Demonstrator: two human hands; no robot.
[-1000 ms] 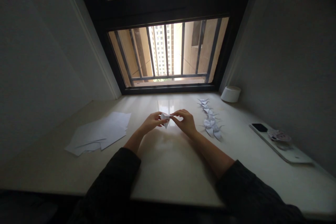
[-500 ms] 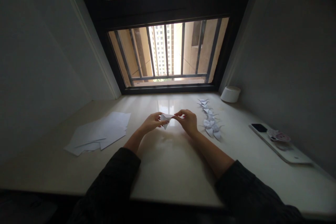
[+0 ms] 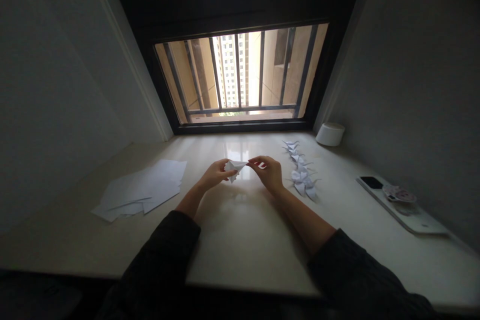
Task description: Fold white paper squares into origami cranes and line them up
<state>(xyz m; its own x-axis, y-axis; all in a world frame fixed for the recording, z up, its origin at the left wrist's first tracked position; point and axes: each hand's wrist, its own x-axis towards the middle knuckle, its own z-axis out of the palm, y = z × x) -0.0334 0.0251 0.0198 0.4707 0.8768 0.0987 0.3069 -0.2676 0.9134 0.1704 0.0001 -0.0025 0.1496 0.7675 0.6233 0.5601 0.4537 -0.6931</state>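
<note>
Head camera shows folded paper, white, angular and sharply pointed

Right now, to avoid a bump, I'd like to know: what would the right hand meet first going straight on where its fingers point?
The folded white paper, whose tip the right hand seems to pinch; beyond it, probably the left hand, though depth is unclear.

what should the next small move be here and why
I'd likely press the pinched tip of the folded paper a little slimmer: the right hand has hold of it, the left hand steadies the body, and the paper shapes nearby show slim, curved points.
</note>
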